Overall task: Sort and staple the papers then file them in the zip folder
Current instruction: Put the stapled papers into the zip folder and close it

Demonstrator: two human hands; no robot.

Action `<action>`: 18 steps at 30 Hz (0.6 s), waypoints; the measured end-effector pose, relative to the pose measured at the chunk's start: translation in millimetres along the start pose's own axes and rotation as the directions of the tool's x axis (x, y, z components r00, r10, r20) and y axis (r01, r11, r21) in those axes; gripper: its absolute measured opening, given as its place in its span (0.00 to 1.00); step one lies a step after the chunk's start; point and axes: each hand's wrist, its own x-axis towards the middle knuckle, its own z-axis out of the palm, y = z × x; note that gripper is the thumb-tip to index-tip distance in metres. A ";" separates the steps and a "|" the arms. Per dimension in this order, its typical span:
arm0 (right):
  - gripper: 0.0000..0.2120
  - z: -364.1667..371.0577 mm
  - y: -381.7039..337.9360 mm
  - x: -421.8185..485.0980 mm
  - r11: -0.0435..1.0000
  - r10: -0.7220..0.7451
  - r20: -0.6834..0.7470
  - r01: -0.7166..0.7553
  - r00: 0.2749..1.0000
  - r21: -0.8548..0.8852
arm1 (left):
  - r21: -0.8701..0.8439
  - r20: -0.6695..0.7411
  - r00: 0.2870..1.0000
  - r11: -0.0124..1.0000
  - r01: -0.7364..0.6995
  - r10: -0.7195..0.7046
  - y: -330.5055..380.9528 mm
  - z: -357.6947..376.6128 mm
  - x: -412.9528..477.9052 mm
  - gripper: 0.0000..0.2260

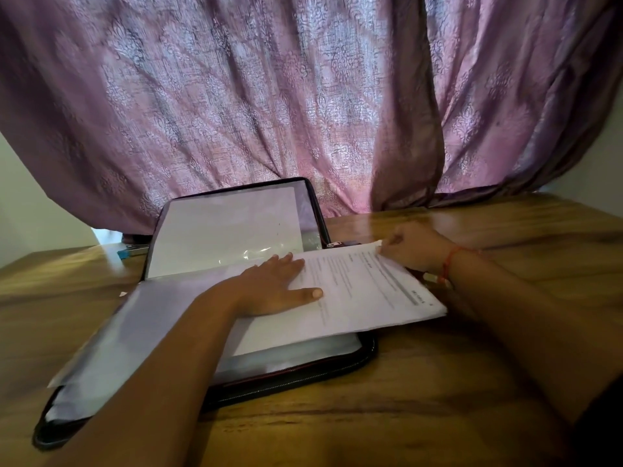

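While the open zip folder [290, 372] lies on the wooden table [438, 416], the printed papers [364, 298] rest on its near half, overhanging rightward. The left hand [273, 288] presses flat on them, fingers spread; the right hand [411, 246] pinches their far corner.

Setting, as I see it: a home room. Wooden table [438, 382]; behind it, a patterned mauve curtain [269, 96] draping onto its far edge; plain pale wall [30, 210] left of the curtain.
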 end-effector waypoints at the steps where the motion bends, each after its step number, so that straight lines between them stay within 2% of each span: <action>1: 0.08 3.7 -2.5 -1.1 0.994 -0.016 0.018 0.014 1.000 0.105 | -0.023 0.011 1.000 1.000 0.001 -0.001 0.3 0.0 0.1 0.44; 4: 0.07 10.3 -14.6 -6.2 0.912 -0.036 0.156 -0.032 0.987 0.410 | -0.071 0.014 1.000 0.997 -0.009 0.010 0.9 -0.8 -1.4 0.45; 5: 0.05 10.9 -17.2 -6.7 0.900 -0.019 0.180 -0.061 0.983 0.432 | -0.086 0.005 1.000 0.996 -0.022 0.022 0.3 -0.9 -1.2 0.44; 6: 0.01 9.6 -19.1 -7.5 0.909 0.001 0.181 -0.076 0.984 0.410 | -0.101 -0.005 0.999 0.994 -0.032 0.032 -1.3 -1.3 -0.4 0.43; 8: 0.05 5.5 -21.5 -10.0 0.964 0.044 0.195 -0.093 0.980 0.248 | -0.130 -0.031 0.999 0.990 -0.047 0.043 -5.6 -3.2 0.6 0.47; 10: 0.10 2.8 -24.4 -13.7 0.985 0.035 0.254 -0.076 0.967 0.154 | -0.167 -0.065 0.998 0.985 -0.033 0.022 -10.1 -5.7 0.9 0.54; 11: 0.12 2.4 -26.4 -15.5 0.992 0.014 0.273 -0.048 0.962 0.117 | -0.177 -0.067 0.998 0.984 -0.028 0.016 -12.5 -5.7 0.8 0.54; 13: 0.12 4.0 -30.5 -18.6 0.997 -0.030 0.272 0.010 0.962 0.073 | -0.182 -0.045 0.999 0.983 -0.021 0.013 -11.4 -5.5 -1.3 0.46; 15: 0.11 9.0 -33.1 -19.6 0.992 -0.068 0.241 0.038 0.968 0.124 | -0.169 -0.031 0.999 0.986 -0.017 0.011 -9.0 -5.4 -2.7 0.42; 18: 0.08 22.0 -36.7 -21.6 0.912 -0.023 0.220 -0.070 0.975 0.404 | -0.183 -0.047 0.999 0.983 -0.009 0.000 -8.5 -5.5 -0.7 0.34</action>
